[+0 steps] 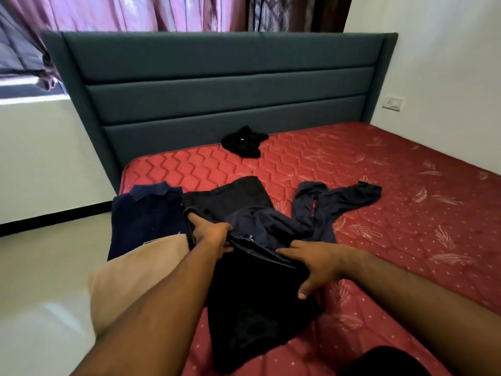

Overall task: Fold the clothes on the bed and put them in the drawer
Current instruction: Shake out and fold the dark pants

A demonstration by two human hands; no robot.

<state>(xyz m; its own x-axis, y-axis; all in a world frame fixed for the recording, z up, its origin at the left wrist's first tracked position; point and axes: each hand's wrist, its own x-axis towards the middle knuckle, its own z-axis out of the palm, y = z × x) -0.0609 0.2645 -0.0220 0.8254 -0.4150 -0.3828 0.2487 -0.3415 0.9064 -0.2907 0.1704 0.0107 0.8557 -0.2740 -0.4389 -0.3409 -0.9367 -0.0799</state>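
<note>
Hands both on the dark garment (252,302) at the near edge of the red mattress (406,213). Left hand (210,236) sits at the garment's upper left corner, fingers curled round the cloth edge and gripping it; index finger reaches up-left over the fold. Right hand (317,263) lies on the upper right part of the same garment, fingers fairly straight and spread, pointing left and down, pressing the cloth flat; thumb points toward the left hand. The two hands are near each other, a bunched strip of cloth between them.

Garment runs from under the hands down toward the camera, lower end lying on the mattress. A navy piece (268,226) is bunched just behind the hands, touching the garment; cannot tell whether it is a separate item or part of the same one.

Other clothes: folded navy polo shirt (149,215) to the left, at the mattress's left edge, beside the left hand. Beige item (135,280) below it, partly under the left forearm. Dark folded piece (230,195) behind the hands. Navy leggings (336,202) spread out to the right rear, apart from the right hand. Small black crumpled item (244,142) far back by the grey headboard (217,77).
</note>
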